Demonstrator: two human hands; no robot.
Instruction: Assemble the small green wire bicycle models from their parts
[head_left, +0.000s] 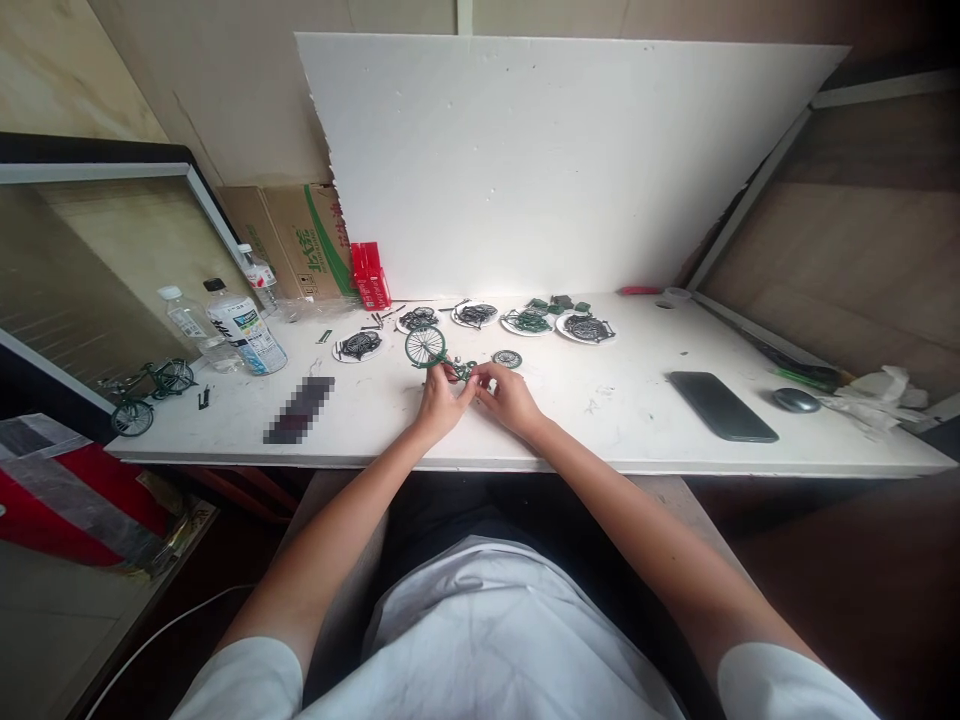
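Note:
Above the middle of the white table (600,385), my left hand (444,400) is closed on a small green model bicycle (425,347), with one spoked wheel attached and pointing up to the left. My right hand (504,393) pinches at the other end of the frame; whatever lies between its fingertips is too small to make out. Just past the right hand, a loose spoked wheel (508,358) lies flat. White plates of dark and green model parts stand behind the hands, among them a plate of green parts (529,320) and a plate of black parts (587,328).
A finished-looking model bicycle (154,392) stands at the left edge, near several plastic bottles (246,330). A red box (370,275) stands before a white board (570,170). On the right lie a phone (722,406), a dark rounded object (796,400) and crumpled plastic (877,395).

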